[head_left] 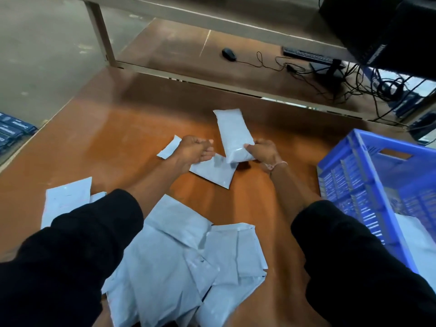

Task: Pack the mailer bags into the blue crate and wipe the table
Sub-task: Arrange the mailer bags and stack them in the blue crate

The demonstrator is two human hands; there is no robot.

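My right hand (262, 153) grips the near end of a stuffed white mailer bag (232, 133), lifted off the brown table (118, 138). My left hand (194, 153) pinches the corner of a flat mailer bag (215, 172) lying on the table. A small white bag (169, 147) pokes out to the left of that hand. A pile of several flat mailer bags (179, 256) lies near me between my arms, and another bag (63, 201) lies at the left. The blue crate (354, 185) stands at the right edge, with a white bag (422, 246) inside.
Beyond the table's far edge a second desk holds a black mouse (228, 54), a keyboard (309, 55), a monitor stand and tangled cables (368, 90). Blue boxes (14, 131) lie on the floor at the left.
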